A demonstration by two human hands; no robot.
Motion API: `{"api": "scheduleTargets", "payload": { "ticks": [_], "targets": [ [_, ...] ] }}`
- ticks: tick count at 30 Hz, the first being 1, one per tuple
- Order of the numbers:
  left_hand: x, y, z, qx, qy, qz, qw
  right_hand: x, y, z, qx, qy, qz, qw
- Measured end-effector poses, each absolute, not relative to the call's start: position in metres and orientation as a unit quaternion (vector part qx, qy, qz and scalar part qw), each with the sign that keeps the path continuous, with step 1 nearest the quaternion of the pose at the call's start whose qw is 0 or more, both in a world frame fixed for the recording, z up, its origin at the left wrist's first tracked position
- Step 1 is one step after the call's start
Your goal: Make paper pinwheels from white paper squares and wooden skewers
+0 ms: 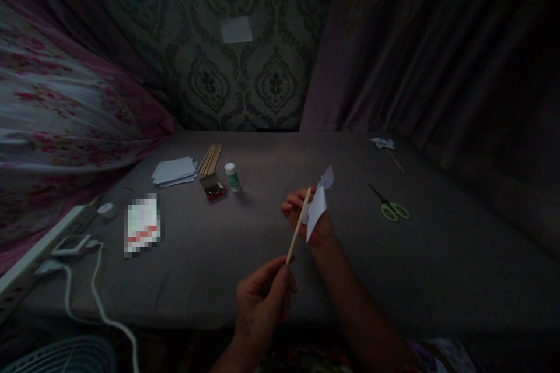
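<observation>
My left hand (262,298) grips the lower end of a thin wooden stick (297,232), thumb pressed along it. The stick slants up to the right, and its top end is beside a folded white paper pinwheel (317,213). Around the pinwheel, from behind and below, curls my right hand (322,232); the paper covers part of its palm and fingers. Whether the stick's top is fastened to the paper, I cannot tell. To the right lie scissors (394,211) with green handles, blades apart. A second paper pinwheel (383,144) on a stick rests farther back.
Left of centre are a white paper stack (175,172), several wooden sticks (210,159), an open small box (213,189) of metal pieces and a white-green bottle (233,178). A blurred packet (142,225), tape roll (107,210) and power strip (74,222) with cables lie nearer left.
</observation>
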State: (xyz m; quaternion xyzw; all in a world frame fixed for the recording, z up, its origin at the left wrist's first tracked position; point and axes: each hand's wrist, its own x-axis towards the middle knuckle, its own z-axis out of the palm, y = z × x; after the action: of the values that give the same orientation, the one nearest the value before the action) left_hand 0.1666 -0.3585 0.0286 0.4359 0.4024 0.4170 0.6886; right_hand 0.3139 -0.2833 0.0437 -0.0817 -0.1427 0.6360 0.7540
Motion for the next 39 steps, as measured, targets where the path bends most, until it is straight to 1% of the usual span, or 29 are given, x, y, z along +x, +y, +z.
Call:
{"api": "scheduleTargets", "payload": {
  "ticks": [8,14,20,28,35,39],
  "targets": [
    [0.169,-0.357,0.029,0.455,0.408,0.422,0.669,0.317,-0.284,0.042,-0.052,-0.138,0.643,0.752],
    [0.170,-0.356,0.018,0.496,0.413,0.441,0.623,0.318,-0.284,0.042,-0.055,-0.141,0.639,0.754],
    [0.167,-0.357,0.013,0.529,0.425,0.424,0.599,0.318,-0.286,0.045,-0.033,-0.124,0.648,0.751],
    [0.167,-0.358,0.024,0.590,0.422,0.425,0.541,0.317,-0.288,0.048,-0.031,-0.139,0.642,0.753],
    [0.167,-0.359,0.031,0.652,0.405,0.450,0.456,0.319,-0.290,0.048,-0.049,-0.161,0.627,0.761],
    [0.167,-0.357,0.033,0.668,0.395,0.460,0.431,0.320,-0.291,0.047,-0.056,-0.164,0.623,0.763]
  ]
}}
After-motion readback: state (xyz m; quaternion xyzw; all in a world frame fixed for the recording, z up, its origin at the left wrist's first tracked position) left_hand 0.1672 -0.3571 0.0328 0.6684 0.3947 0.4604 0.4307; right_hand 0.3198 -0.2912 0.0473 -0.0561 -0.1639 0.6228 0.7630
